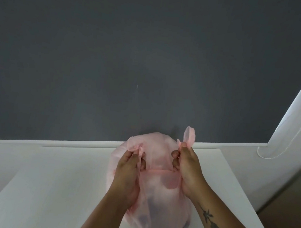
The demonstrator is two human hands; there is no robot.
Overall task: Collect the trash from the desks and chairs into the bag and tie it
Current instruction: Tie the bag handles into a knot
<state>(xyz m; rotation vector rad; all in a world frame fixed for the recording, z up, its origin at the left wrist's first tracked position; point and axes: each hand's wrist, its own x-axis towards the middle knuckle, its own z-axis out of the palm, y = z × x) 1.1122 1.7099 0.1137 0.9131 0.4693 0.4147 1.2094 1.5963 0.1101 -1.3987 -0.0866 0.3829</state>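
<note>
Pink, thin plastic bag (pixel 157 192) is sitting on the white bench (pixel 58 178), near edge. Film this thin could be tearing if the handles get yanked hard. Left hand (pixel 130 170) and right hand (pixel 186 168) are each pinching a bunched handle, grip closed tight.

Both hands (pixel 157 170) on pink bag (pixel 159 196)

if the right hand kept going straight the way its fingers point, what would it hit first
The right hand, pinching one handle of the pink bag, points away from the person. Beyond it lies a little bare white desk, then probably the dark grey wall panel; depth is hard to judge.
</note>
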